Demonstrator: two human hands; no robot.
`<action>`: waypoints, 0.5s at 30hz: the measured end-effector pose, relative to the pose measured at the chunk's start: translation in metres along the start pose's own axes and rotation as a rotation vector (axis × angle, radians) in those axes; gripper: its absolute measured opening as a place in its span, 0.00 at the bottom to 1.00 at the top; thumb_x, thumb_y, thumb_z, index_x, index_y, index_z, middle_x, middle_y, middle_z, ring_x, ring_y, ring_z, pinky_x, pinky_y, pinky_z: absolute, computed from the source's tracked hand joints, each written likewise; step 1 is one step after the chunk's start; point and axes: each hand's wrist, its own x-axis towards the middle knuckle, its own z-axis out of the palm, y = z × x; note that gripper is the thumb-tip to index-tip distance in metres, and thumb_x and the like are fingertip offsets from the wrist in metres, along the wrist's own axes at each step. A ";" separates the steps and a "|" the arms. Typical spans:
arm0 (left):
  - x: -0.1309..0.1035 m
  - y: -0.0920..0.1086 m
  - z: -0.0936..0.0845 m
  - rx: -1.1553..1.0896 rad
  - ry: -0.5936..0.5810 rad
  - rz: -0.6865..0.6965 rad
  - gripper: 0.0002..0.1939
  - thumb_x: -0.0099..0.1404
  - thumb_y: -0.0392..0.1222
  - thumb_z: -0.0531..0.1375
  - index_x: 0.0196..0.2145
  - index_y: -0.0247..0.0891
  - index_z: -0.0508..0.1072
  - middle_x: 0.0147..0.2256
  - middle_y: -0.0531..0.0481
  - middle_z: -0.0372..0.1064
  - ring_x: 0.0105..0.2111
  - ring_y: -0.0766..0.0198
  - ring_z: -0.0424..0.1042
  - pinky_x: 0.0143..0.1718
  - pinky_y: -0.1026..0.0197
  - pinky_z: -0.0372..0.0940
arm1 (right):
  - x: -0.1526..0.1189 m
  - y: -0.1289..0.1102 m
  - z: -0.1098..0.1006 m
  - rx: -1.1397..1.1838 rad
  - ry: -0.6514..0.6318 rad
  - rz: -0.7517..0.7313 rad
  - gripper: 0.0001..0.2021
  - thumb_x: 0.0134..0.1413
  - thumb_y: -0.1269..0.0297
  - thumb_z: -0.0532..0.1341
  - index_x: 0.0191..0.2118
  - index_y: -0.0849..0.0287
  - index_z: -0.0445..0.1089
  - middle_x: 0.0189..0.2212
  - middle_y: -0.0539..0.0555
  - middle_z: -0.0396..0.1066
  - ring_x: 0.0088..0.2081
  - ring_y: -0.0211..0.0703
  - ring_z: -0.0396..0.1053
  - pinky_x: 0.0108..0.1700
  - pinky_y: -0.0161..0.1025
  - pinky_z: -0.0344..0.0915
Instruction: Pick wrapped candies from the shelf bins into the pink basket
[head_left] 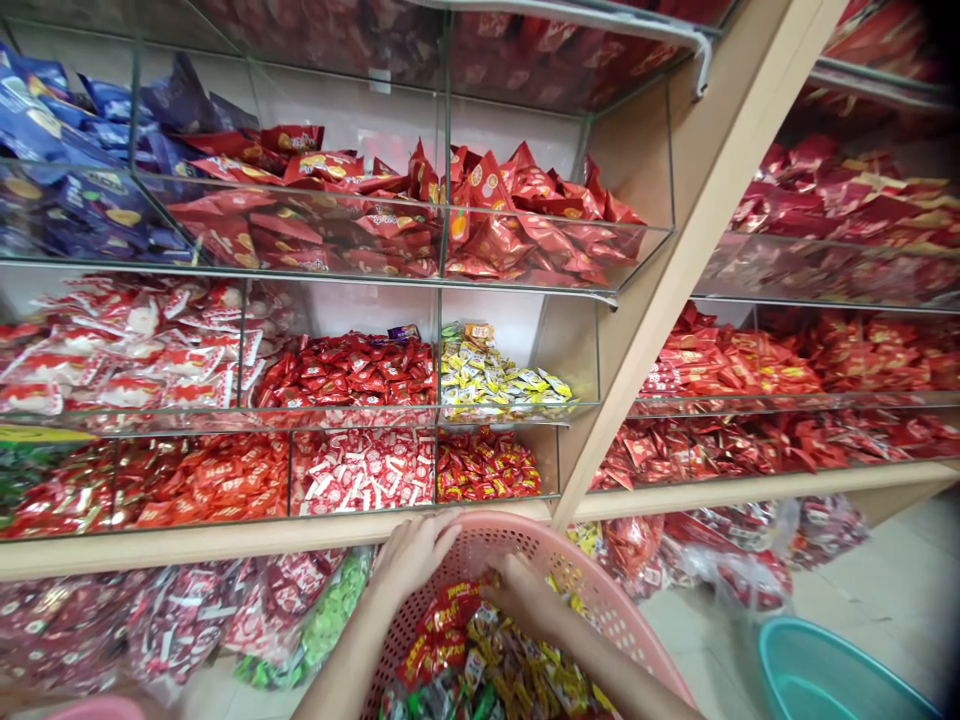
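Note:
A pink perforated basket point(622, 610) stands below the shelves, its far rim close to the bottom shelf edge. Red, yellow and green wrapped candies point(517, 660) lie inside it. My left hand point(420, 548) rests on the basket's upper left rim, fingers apart, holding no candy that I can see. Inside the basket, my right hand point(519, 590) reaches down onto the candies beside some red packets point(454, 610); its fingertips are blurred and partly hidden.
Glass-fronted shelf bins hold red candies point(360, 370), yellow-white candies point(495, 375) and blue packets point(97, 200). A slanting wooden post point(675, 290) divides the shelves. Bagged candies point(184, 620) lie underneath. A teal basin point(832, 670) sits at lower right.

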 end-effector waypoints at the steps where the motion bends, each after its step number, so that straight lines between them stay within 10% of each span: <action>1: 0.000 0.000 0.000 -0.001 0.000 0.003 0.24 0.63 0.56 0.39 0.53 0.55 0.62 0.49 0.55 0.68 0.48 0.57 0.67 0.49 0.55 0.60 | 0.002 -0.002 0.000 -0.056 -0.021 0.002 0.08 0.44 0.74 0.57 0.32 0.57 0.70 0.31 0.51 0.72 0.36 0.41 0.66 0.36 0.33 0.56; 15: -0.001 0.001 0.000 -0.015 0.017 0.007 0.24 0.63 0.56 0.40 0.52 0.54 0.63 0.49 0.54 0.69 0.48 0.58 0.67 0.50 0.56 0.59 | 0.024 0.003 0.012 -0.237 -0.058 -0.001 0.11 0.50 0.73 0.52 0.38 0.57 0.68 0.34 0.53 0.72 0.38 0.42 0.67 0.35 0.33 0.56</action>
